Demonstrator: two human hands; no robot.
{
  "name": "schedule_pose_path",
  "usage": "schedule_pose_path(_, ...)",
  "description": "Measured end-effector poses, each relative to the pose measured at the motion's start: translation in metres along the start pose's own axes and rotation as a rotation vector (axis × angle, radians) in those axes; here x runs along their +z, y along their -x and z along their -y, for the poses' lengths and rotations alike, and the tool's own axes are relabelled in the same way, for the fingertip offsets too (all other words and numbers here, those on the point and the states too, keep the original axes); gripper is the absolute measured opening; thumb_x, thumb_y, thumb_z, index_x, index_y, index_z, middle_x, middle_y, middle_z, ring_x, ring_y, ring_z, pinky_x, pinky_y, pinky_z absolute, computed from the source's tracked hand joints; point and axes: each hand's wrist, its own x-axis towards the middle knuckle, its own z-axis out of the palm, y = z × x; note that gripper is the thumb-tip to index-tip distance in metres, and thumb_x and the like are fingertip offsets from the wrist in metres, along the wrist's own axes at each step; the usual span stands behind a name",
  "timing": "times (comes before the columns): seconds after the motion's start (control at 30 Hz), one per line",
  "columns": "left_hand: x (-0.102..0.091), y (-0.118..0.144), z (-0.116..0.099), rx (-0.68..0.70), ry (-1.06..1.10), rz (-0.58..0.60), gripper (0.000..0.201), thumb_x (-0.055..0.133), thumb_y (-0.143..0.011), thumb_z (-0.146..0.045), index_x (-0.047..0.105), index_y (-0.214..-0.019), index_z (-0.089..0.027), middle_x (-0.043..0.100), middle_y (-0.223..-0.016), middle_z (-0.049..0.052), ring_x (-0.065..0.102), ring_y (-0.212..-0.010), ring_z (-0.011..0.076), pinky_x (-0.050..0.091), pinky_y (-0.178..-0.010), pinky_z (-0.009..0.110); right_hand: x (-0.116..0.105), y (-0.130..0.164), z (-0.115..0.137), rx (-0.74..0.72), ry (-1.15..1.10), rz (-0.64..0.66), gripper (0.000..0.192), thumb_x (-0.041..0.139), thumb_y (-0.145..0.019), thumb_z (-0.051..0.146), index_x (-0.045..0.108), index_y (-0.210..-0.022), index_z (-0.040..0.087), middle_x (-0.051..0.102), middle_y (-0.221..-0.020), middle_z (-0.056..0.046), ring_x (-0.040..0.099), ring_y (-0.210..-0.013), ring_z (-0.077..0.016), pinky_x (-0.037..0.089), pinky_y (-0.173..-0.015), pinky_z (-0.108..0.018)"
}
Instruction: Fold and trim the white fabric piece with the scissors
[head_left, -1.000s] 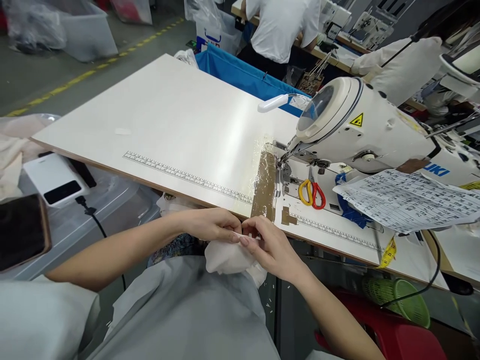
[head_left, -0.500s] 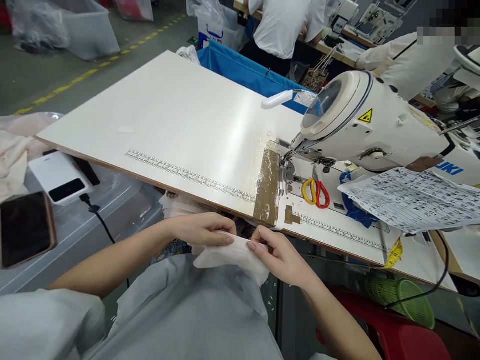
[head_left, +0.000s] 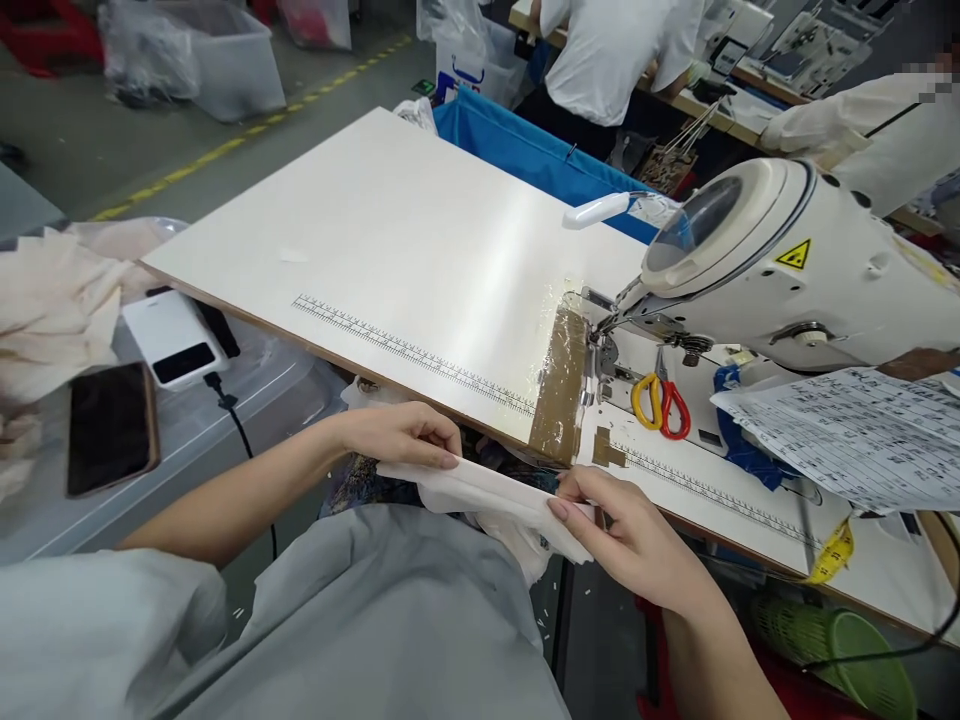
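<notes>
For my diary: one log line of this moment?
left hand: pinches cloth | right hand: pinches cloth | cloth: stretched before table edge

left hand (head_left: 401,437), right hand (head_left: 637,535), white fabric strip (head_left: 487,490)

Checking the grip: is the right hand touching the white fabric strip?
Touching. The head view shows the right hand pinching the white fabric strip at its end.

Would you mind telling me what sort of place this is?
Most likely a garment factory's sewing floor: an industrial sewing machine on a table printed with a ruler, both hands stretching white fabric, and other people at benches behind.
</notes>
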Motion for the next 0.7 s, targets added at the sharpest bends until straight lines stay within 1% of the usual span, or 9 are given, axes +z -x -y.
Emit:
schedule_pose_path(0.2,-0.003,0.01,0.002,0.013,-0.1,-0.076,0.037,0.057,-0.093,-0.049,0.069,-0.097,-0.014,0.07,-0.09,0.006,0.058,-0.075,0.0147,0.042,-0.062,0.021,-0.007,0.005,-0.005,0.008,0.028,0.005,0.035,0.041,-0.102,0.045,0.049,-0.076,0.023,0.056,-0.074,-0.002,0.049,-0.065,-0.0153,0.036,-0.057,-0.028)
schedule_pose_path(0.33,-0.001,0.016,0.005,0.08,-0.159,-0.115,0.036,0.053,-0.096,-0.046,0.07,-0.099,-0.014,0.071,-0.092,0.008,0.06,-0.077,0.0157,0.043,-0.063,0.021,-0.008,0.008,-0.007,0.012,0.029,0.007,0.035,0.042,-0.102,0.045,0.051,-0.077,0.023,0.055,-0.073,-0.002,0.05,-0.065,-0.0158,0.036,-0.056,-0.029)
schedule_pose_path(0.43,0.002,0.019,0.008,0.113,-0.136,-0.14,0.037,0.051,-0.098,-0.044,0.071,-0.1,-0.014,0.072,-0.096,0.009,0.063,-0.081,0.0162,0.045,-0.068,0.022,-0.006,0.01,-0.01,0.011,0.02,0.01,0.035,0.042,-0.102,0.045,0.05,-0.076,0.023,0.055,-0.072,-0.002,0.049,-0.064,-0.0159,0.036,-0.056,-0.029)
schedule_pose_path(0.5,0.003,0.02,0.01,0.12,-0.084,-0.133,0.035,0.055,-0.097,-0.044,0.072,-0.103,-0.015,0.073,-0.1,0.009,0.065,-0.086,0.0172,0.047,-0.072,0.022,-0.004,0.01,-0.012,0.013,0.013,0.014,0.035,0.041,-0.102,0.045,0.049,-0.076,0.023,0.055,-0.072,-0.002,0.048,-0.063,-0.0156,0.036,-0.056,-0.029)
schedule_pose_path(0.57,0.004,0.021,0.012,0.125,-0.037,-0.103,0.034,0.063,-0.092,-0.046,0.073,-0.105,-0.016,0.074,-0.102,0.008,0.066,-0.089,0.0186,0.049,-0.073,0.023,-0.003,0.011,-0.013,0.017,0.003,0.022,0.036,0.041,-0.102,0.046,0.048,-0.075,0.023,0.054,-0.071,-0.001,0.047,-0.062,-0.0153,0.035,-0.056,-0.029)
schedule_pose_path(0.63,0.005,0.022,0.013,0.129,-0.031,-0.073,0.037,0.072,-0.086,-0.048,0.074,-0.106,-0.016,0.075,-0.101,0.008,0.067,-0.087,0.0194,0.049,-0.071,0.022,-0.001,0.012,-0.015,0.021,-0.006,0.033,0.037,0.04,-0.102,0.047,0.046,-0.074,0.023,0.054,-0.072,-0.001,0.047,-0.062,-0.0151,0.035,-0.056,-0.029)
schedule_pose_path(0.7,0.006,0.022,0.014,0.141,-0.055,-0.041,0.039,0.073,-0.084,-0.048,0.075,-0.107,-0.016,0.075,-0.098,0.008,0.067,-0.082,0.0188,0.048,-0.065,0.022,0.0,0.014,-0.016,0.026,-0.016,0.04,0.039,0.04,-0.102,0.048,0.046,-0.074,0.023,0.052,-0.071,-0.001,0.047,-0.063,-0.0152,0.035,-0.056,-0.029)
